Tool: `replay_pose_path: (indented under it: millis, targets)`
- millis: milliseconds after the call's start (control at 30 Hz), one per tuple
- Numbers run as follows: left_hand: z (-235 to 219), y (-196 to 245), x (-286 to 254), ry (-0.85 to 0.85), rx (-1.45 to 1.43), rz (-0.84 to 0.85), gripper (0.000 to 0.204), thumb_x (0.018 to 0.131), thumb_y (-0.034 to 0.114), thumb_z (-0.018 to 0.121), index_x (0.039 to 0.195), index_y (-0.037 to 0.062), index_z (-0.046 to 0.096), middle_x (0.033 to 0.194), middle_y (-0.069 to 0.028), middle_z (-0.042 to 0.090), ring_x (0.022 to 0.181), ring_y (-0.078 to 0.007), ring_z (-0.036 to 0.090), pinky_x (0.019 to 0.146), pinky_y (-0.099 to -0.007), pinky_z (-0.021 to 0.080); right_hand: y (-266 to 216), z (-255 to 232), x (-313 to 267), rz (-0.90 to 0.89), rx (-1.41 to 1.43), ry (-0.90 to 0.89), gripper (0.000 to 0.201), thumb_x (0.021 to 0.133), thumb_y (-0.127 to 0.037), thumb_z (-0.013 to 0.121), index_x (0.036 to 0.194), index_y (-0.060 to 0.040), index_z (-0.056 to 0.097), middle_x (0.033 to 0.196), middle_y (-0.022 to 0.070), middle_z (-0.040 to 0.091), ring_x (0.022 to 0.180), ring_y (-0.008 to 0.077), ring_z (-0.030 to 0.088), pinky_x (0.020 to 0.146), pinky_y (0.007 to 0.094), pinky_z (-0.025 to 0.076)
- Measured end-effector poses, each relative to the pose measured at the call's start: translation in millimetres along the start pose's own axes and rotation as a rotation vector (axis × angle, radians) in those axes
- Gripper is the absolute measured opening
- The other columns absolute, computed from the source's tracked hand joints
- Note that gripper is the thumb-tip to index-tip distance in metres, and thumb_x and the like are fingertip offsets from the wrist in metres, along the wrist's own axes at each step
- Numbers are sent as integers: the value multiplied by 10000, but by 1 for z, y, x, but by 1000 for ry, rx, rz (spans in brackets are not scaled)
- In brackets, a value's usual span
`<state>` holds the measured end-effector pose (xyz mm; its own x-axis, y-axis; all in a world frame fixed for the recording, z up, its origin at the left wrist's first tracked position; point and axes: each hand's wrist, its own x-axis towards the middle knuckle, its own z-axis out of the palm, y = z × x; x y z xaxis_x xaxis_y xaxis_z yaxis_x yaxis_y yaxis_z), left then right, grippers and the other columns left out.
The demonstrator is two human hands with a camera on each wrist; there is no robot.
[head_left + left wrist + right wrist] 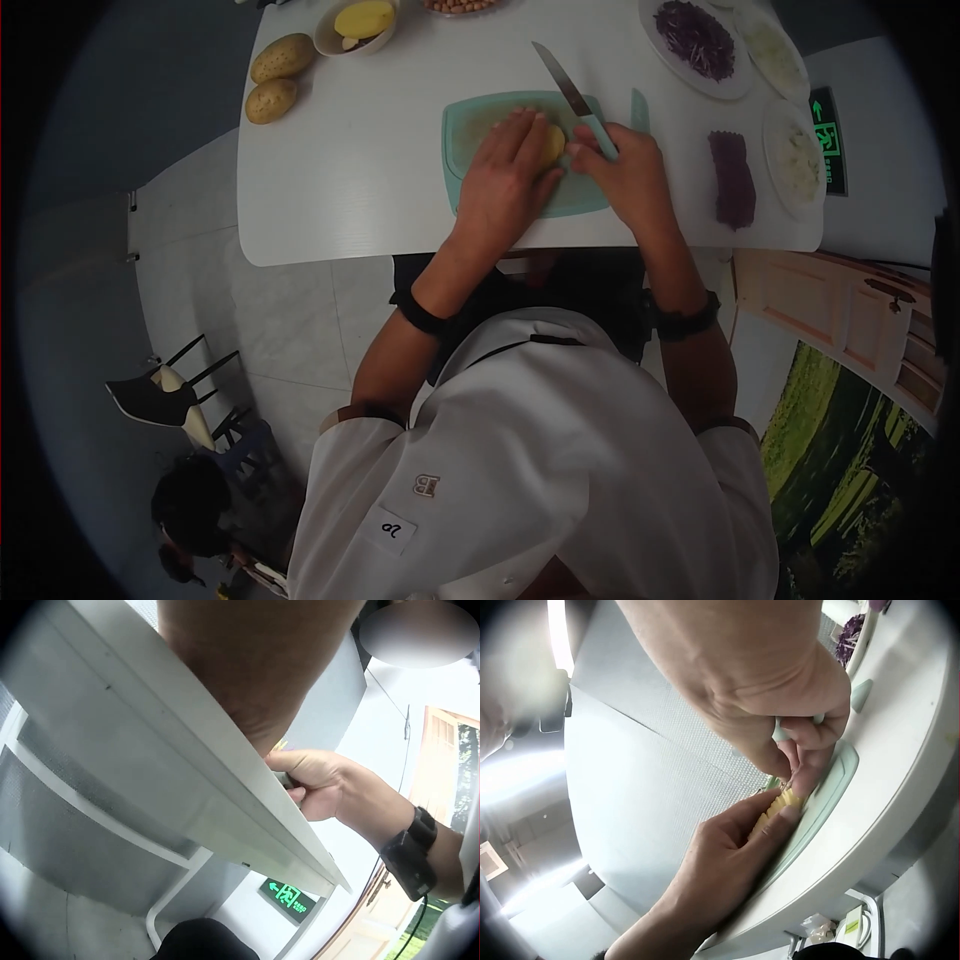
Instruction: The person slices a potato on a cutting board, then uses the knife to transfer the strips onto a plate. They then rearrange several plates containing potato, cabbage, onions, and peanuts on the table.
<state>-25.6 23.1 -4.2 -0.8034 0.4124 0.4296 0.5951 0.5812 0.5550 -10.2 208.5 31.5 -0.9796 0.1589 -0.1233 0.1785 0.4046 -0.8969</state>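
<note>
A peeled yellow potato (553, 146), cut into slices that stand together in the right wrist view, lies on a light green cutting board (462, 130). My left hand (508, 170) grips it, thumb on one side and fingers on the other. In my right hand (630, 175) I hold a kitchen knife (567, 82) by its pale blue handle, blade angled up and away from the potato. Fingertips of that hand touch the near end of the potato slices (781, 806). The left wrist view mostly shows the table's underside and my right hand (319, 780).
Two unpeeled potatoes (281, 60) lie at the far left beside a bowl (327, 40) with peeled potato. To the right are a plate (735, 88) of shredded purple cabbage, plates of pale pieces, a purple block (732, 178) and a light green blade-shaped piece (640, 110).
</note>
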Motion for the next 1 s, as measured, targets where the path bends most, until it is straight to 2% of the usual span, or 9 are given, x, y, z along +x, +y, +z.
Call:
replay_pose_path:
  millis: [133, 400, 600, 700, 767, 833, 867, 933, 1000]
  targets:
    - [0, -1, 0, 17, -21, -7, 695, 831, 149, 829, 1452, -2, 554, 1452, -225, 582, 1357, -414, 557, 1172, -510, 446, 4, 5, 0, 23, 77, -11, 284, 922, -93, 758, 1131, 96, 723, 911, 176, 775, 814, 190, 765, 739, 314, 592]
    - [0, -3, -1, -1, -34, -7, 688, 826, 144, 822, 1439, -12, 551, 1453, -219, 582, 1379, -395, 543, 1186, -513, 435, -3, 2, -2, 49, 100, -32, 319, 935, -74, 742, 1189, 114, 702, 1003, 170, 773, 843, 180, 765, 749, 291, 598]
    - [-10, 2, -1, 48, -85, -17, 709, 821, 181, 839, 1442, 3, 548, 1494, -222, 518, 1402, -429, 506, 1144, -513, 464, -6, -4, -8, 78, 132, -24, 314, 1000, -130, 674, 1256, 52, 692, 1040, 115, 776, 802, 150, 713, 750, 320, 568]
    - [-18, 1, -4, 100, -56, 43, 736, 803, 175, 862, 1447, 14, 543, 1516, -217, 488, 1410, -437, 495, 1118, -506, 483, 13, -12, -18, 57, 60, 7, 330, 1029, -87, 591, 1338, 7, 658, 1071, 122, 760, 847, 184, 694, 800, 360, 553]
    - [-26, 0, -4, 121, -126, 57, 657, 795, 127, 867, 1388, 34, 600, 1500, -200, 517, 1400, -424, 516, 1102, -494, 503, 17, -12, -32, -221, -45, 94, 387, 1023, -24, 539, 1402, -14, 614, 1092, 162, 708, 909, 250, 695, 861, 391, 541]
    - [-33, -5, -3, 82, -74, 177, 538, 780, 76, 864, 1281, 45, 669, 1457, -182, 557, 1370, -407, 549, 1070, -487, 528, 20, -12, -43, -245, -103, 100, 411, 1011, -9, 541, 1417, -20, 603, 1091, 174, 678, 899, 284, 688, 852, 403, 545]
    - [-34, -6, -1, 77, -82, 178, 538, 780, 76, 864, 1281, 45, 669, 1457, -182, 557, 1370, -407, 549, 1070, -487, 528, 21, -11, -47, -280, -152, 95, 437, 1000, 5, 543, 1432, -25, 593, 1090, 187, 647, 889, 317, 680, 842, 415, 549]
    - [-34, -8, 3, 54, -87, 226, 394, 796, 78, 830, 1167, 31, 704, 1381, -162, 580, 1315, -402, 569, 1052, -491, 532, 17, -11, -55, -284, -213, 91, 443, 993, 11, 552, 1431, -35, 599, 1068, 183, 628, 887, 330, 675, 833, 427, 551]
    - [-30, -6, 6, 42, -95, 240, 375, 791, 65, 824, 1147, 29, 713, 1358, -151, 589, 1293, -388, 580, 1039, -481, 540, 14, -12, -59, -290, -274, 87, 450, 985, 17, 561, 1429, -45, 605, 1046, 179, 609, 885, 343, 670, 824, 440, 553]
